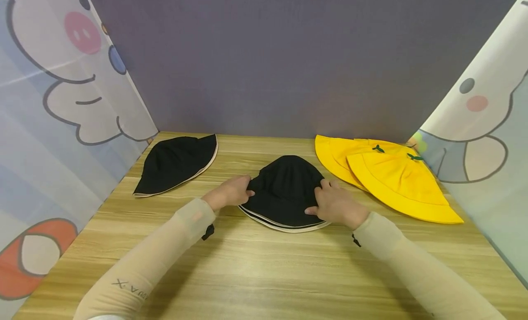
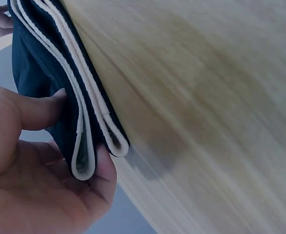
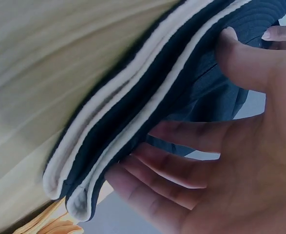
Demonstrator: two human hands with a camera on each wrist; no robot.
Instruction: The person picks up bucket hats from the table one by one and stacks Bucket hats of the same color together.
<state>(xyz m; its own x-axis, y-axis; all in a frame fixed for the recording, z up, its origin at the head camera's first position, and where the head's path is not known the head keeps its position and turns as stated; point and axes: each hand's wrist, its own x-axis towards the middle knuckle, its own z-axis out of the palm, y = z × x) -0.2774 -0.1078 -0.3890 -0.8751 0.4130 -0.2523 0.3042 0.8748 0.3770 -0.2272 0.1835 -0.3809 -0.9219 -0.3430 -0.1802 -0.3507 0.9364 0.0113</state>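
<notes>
Two black bucket hats with cream lining lie folded flat, one on the other, mid-table; the upper hat (image 1: pixel 288 187) covers most of the lower hat (image 1: pixel 284 228). At its left end, my left hand (image 1: pixel 233 191) pinches the upper hat, the thumb on its brim and fingertips tucked under the folded edge in the left wrist view. My right hand (image 1: pixel 336 203) holds the opposite end, thumb on the brim and the other fingers along the side edge. Both layered rims show in the right wrist view, the upper hat (image 3: pixel 196 83) nearest the palm.
Another black bucket hat (image 1: pixel 177 162) lies folded at the back left. Overlapping yellow hats (image 1: pixel 396 182) with green sprout trims lie at the back right. A grey panel (image 1: pixel 264 63) closes off the back of the wooden table (image 1: pixel 255 274), and cartoon-printed curtains (image 1: pixel 49 141) flank it.
</notes>
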